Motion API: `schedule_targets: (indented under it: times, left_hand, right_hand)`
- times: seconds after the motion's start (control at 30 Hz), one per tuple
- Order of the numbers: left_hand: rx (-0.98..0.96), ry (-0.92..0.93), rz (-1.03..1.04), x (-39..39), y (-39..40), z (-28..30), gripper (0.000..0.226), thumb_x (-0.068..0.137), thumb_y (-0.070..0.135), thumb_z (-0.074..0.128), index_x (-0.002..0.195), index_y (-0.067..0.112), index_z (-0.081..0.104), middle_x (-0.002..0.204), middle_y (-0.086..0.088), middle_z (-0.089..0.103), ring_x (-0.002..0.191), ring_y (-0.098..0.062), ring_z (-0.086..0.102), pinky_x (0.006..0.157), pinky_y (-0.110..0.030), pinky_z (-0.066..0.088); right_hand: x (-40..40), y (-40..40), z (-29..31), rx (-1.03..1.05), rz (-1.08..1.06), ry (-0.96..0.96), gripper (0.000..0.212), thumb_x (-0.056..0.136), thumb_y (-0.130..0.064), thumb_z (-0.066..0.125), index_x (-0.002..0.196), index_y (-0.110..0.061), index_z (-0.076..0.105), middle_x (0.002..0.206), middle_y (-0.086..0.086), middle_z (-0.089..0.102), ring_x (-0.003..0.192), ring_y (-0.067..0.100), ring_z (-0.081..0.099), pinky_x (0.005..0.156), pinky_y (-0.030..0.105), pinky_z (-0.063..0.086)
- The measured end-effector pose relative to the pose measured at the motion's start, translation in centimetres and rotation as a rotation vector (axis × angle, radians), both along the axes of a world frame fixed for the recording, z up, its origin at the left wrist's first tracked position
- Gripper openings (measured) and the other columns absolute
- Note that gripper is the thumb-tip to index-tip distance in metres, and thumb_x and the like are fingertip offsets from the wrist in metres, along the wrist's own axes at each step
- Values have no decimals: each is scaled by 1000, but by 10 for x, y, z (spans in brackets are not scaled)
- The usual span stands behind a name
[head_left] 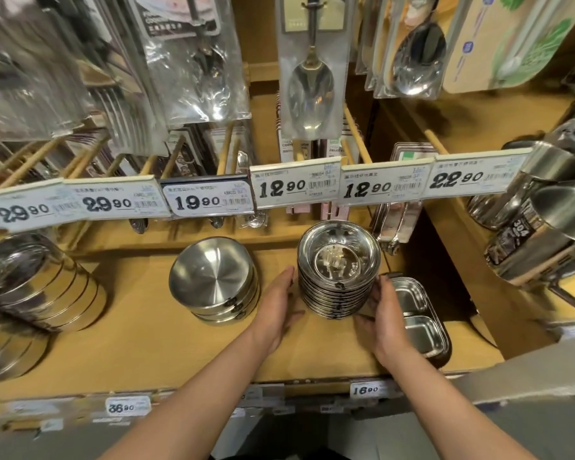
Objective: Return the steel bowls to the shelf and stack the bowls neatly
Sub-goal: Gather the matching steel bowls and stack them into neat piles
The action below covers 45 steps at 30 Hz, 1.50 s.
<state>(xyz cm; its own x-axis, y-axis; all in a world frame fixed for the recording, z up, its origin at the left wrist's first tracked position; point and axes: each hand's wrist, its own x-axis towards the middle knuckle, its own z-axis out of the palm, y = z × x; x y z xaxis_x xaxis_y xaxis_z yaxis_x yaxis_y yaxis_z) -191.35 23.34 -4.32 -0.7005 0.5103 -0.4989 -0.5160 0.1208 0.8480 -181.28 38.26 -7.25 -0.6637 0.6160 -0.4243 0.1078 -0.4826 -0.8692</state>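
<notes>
A tall stack of small shiny steel bowls with wide rims (338, 280) stands upright on the tan wooden shelf (140, 327), toward its right side, under the row of white price tags (296, 184). The person reaches in with both bare arms from below. The left hand (279, 307) sits just left of the stack, palm turned toward it, fingers straight and held together; its fingertips lie right at the stack's lower left side, though I cannot tell whether they actually touch. The right hand (384, 313) is on the opposite side, fingers gently curved and close together against the right flank of the stack, seemingly in contact near the lower bowls.

Left of the left hand, a shorter stack of larger brushed-steel bowls (213, 280) rests on the same shelf, apart from the tall one. Just right of the right hand lies a rectangular steel tray with two compartments (422, 320). At the far left, stacked round steel containers (30, 287) lean on their sides. To the right, on a neighbouring shelf, are steel mugs with dark labels (538, 234). Above, packaged steel spoons (311, 91) hang from pegs.
</notes>
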Motion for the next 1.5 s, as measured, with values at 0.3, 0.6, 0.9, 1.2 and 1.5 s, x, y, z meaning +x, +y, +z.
schedule_targets:
  times: [0.3, 0.6, 0.9, 1.2, 1.5]
  left_hand:
    - [-226, -40, 146, 10, -111, -3, 19, 99, 27, 60, 111, 22, 74, 113, 3, 76, 106, -13, 70, 92, -34, 59]
    - [-194, 16, 446, -57, -190, 11, 25, 105, 24, 43, 107, 21, 67, 111, -7, 75, 93, -26, 68, 85, -48, 55]
    - [-134, -195, 188, -108, -188, -11, 42, 104, 51, 33, 111, 25, 65, 84, 5, 62, 66, -13, 54, 53, -22, 40]
    - [-151, -266, 291, -140, -281, -16, 39, 103, 46, 41, 107, 22, 73, 88, -1, 76, 81, -24, 68, 65, -34, 55]
    - [-129, -269, 364, -125, -342, -13, 38, 103, 41, 43, 94, 25, 76, 79, 0, 74, 69, -21, 64, 68, -34, 46]
  right_hand:
    - [33, -70, -9, 59, 103, -293, 23, 104, -31, 46, 117, -18, 61, 112, 10, 66, 101, 26, 64, 76, 37, 55]
    - [-86, -118, 15, 110, 386, -153, 32, 104, -41, 46, 127, -24, 60, 120, 3, 66, 107, 27, 63, 89, 43, 54]
    - [-151, -150, 13, 60, 297, -341, 36, 99, -56, 43, 108, -30, 66, 74, -7, 71, 66, 16, 60, 52, 27, 41]
    - [-163, -246, 8, -93, 302, -278, 25, 101, -44, 46, 92, -26, 61, 55, -12, 61, 44, 4, 56, 39, 21, 40]
    - [-155, -306, 8, -78, 386, -252, 31, 98, -51, 48, 106, -34, 72, 102, 2, 77, 97, 28, 69, 65, 35, 57]
